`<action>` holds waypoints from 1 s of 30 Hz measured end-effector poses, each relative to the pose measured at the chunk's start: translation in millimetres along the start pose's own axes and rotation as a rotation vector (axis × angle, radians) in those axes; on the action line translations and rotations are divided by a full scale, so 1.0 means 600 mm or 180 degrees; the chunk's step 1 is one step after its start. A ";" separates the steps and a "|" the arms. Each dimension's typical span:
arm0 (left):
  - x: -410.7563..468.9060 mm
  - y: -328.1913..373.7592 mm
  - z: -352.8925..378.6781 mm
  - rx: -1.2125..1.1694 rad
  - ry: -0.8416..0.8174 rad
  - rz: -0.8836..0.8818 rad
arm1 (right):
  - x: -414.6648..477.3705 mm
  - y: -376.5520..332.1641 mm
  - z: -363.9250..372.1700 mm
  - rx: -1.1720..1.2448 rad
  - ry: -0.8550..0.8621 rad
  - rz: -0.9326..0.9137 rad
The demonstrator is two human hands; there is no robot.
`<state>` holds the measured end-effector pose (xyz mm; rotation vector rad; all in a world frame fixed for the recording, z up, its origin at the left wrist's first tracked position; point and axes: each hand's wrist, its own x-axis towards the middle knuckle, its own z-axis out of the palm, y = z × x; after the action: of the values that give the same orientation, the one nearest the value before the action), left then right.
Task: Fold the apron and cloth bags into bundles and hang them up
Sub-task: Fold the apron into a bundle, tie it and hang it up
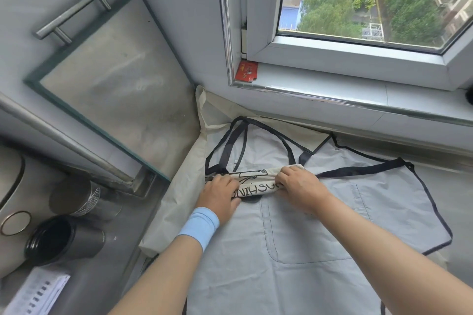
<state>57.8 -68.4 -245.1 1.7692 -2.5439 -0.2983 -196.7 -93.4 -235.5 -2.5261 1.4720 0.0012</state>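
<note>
A light grey apron (307,233) with dark trim, straps and a front pocket lies spread flat on the counter. On its upper part sits a cream cloth bag (256,181) with black print, folded into a narrow roll. My left hand (220,194), a blue band on its wrist, grips the roll's left end. My right hand (302,186) grips the right end, fingers curled over the cloth. Another cream cloth bag (184,186) lies flat under the apron, showing at the left and along the back.
Dark metal cups (64,238) and a steel canister (74,197) stand at the left. A glass panel with a bar handle (74,10) leans behind them. The window sill (332,94) holds a small red card (245,71). The counter edge is close below.
</note>
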 end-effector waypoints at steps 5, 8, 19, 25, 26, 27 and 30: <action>0.021 -0.027 -0.028 -0.0993 -0.0122 -0.0484 | 0.023 0.003 -0.016 -0.0198 -0.0101 0.0281; 0.039 -0.028 -0.033 -0.1245 -0.0166 -0.0866 | 0.043 0.004 -0.018 -0.0096 -0.0090 0.0572; 0.089 0.038 -0.023 0.0057 0.0418 0.0032 | 0.089 -0.030 -0.005 -0.0614 0.0306 0.0357; 0.066 0.017 0.021 -0.0062 -0.0269 0.0458 | 0.056 -0.002 0.042 0.0401 0.0262 -0.0126; 0.060 0.012 0.021 -0.0098 -0.0335 0.0499 | 0.048 0.004 0.043 0.0561 0.0153 -0.0056; 0.057 0.007 0.019 -0.0220 -0.0362 0.0528 | 0.042 0.007 0.043 0.0677 0.0054 -0.0057; 0.062 0.002 0.013 -0.0875 -0.0452 0.0366 | 0.042 0.011 0.038 0.0985 -0.0023 -0.0119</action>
<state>42.6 -101.8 -255.9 1.5477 -2.5328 -0.7531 -187.4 -113.9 -261.5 -2.2997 1.3075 -0.2070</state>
